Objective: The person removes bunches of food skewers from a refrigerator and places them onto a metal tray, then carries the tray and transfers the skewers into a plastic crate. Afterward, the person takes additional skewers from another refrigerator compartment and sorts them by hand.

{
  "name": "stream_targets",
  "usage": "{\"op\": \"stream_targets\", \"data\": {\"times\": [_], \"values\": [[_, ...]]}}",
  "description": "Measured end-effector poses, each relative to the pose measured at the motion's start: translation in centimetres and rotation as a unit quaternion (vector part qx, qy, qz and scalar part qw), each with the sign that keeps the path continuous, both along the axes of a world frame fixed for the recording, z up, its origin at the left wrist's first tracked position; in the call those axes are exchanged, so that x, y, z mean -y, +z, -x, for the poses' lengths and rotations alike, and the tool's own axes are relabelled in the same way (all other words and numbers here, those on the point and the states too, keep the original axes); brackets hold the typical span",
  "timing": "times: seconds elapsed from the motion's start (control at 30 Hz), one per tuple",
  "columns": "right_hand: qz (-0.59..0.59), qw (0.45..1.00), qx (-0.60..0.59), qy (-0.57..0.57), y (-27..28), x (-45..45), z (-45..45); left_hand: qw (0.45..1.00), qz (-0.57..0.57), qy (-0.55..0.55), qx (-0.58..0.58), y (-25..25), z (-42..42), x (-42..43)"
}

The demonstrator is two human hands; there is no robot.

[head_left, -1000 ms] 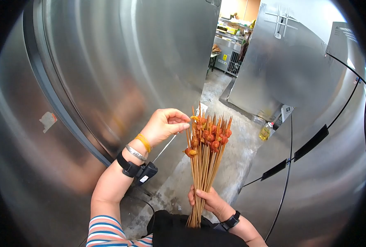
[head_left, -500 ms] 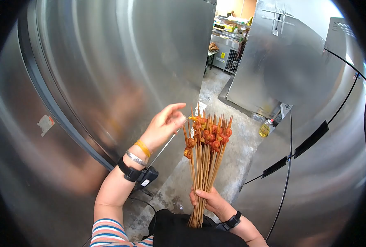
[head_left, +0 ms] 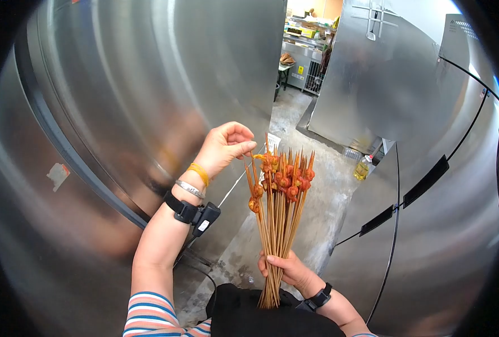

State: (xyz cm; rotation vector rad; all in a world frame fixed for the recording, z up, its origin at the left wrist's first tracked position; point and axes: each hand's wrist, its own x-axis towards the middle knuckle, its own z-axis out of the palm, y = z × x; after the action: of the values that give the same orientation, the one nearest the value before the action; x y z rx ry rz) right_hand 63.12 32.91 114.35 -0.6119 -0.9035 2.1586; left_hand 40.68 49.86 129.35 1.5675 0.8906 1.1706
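A bundle of wooden skewers (head_left: 277, 230) stands upright in front of me, with red-orange pieces of food (head_left: 286, 178) threaded near the pointed upper ends. My right hand (head_left: 286, 268) is wrapped round the lower part of the bundle. At the bundle's upper left, my left hand (head_left: 227, 147) pinches with thumb and forefinger at the tip of a skewer. Two skewers there lean slightly away from the rest, with food pieces (head_left: 255, 199) sitting lower than on the others.
Large metal panels (head_left: 120, 112) rise on the left, others on the right (head_left: 429, 140). A bottle of yellow liquid (head_left: 363, 167) stands on the concrete floor (head_left: 322, 174). Shelves and a metal unit (head_left: 305, 67) show through the gap.
My left hand opened away from the skewers, then closed at a skewer tip, slightly higher than before. The left skewers have spread outward from the bundle. My right hand keeps its hold.
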Motion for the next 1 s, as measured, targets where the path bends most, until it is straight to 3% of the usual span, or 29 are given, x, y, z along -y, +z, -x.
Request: {"op": "stream_targets", "data": {"times": [0.2, 0.27, 0.47, 0.53, 0.6, 0.67, 0.73, 1.0], "values": [[0.008, 1.000, 0.010, 0.002, 0.0, -0.3, -0.2, 0.999, 0.026, -0.032, 0.015, 2.3, -0.9, -0.2], [0.018, 1.000, 0.003, 0.002, -0.1, -0.3, -0.3, 0.996, -0.045, -0.031, -0.075, 3.6, -1.7, 0.1], [0.033, 0.999, -0.003, -0.016, -0.6, -0.5, 0.1, 0.996, -0.061, -0.038, -0.045, 3.8, -0.8, 1.4], [0.032, 0.999, 0.001, -0.018, -0.8, -0.7, 0.4, 0.998, -0.055, -0.021, -0.027, 2.4, -0.1, 1.4], [0.011, 1.000, -0.010, -0.021, -0.9, -1.0, 0.3, 0.991, -0.093, 0.027, 0.091, 0.1, -0.2, 1.6], [0.014, 0.999, 0.003, -0.043, -0.9, -1.4, 0.1, 0.991, -0.091, 0.039, 0.085, -2.3, 0.0, 1.8], [0.022, 0.998, 0.013, -0.060, -0.5, -2.3, -0.9, 0.984, -0.026, 0.118, 0.132, -4.9, -1.1, 1.8], [0.057, 0.987, -0.033, -0.147, -2.6, -10.3, -8.3, 0.977, 0.202, -0.045, 0.045, -15.7, -11.3, -1.6]]}}
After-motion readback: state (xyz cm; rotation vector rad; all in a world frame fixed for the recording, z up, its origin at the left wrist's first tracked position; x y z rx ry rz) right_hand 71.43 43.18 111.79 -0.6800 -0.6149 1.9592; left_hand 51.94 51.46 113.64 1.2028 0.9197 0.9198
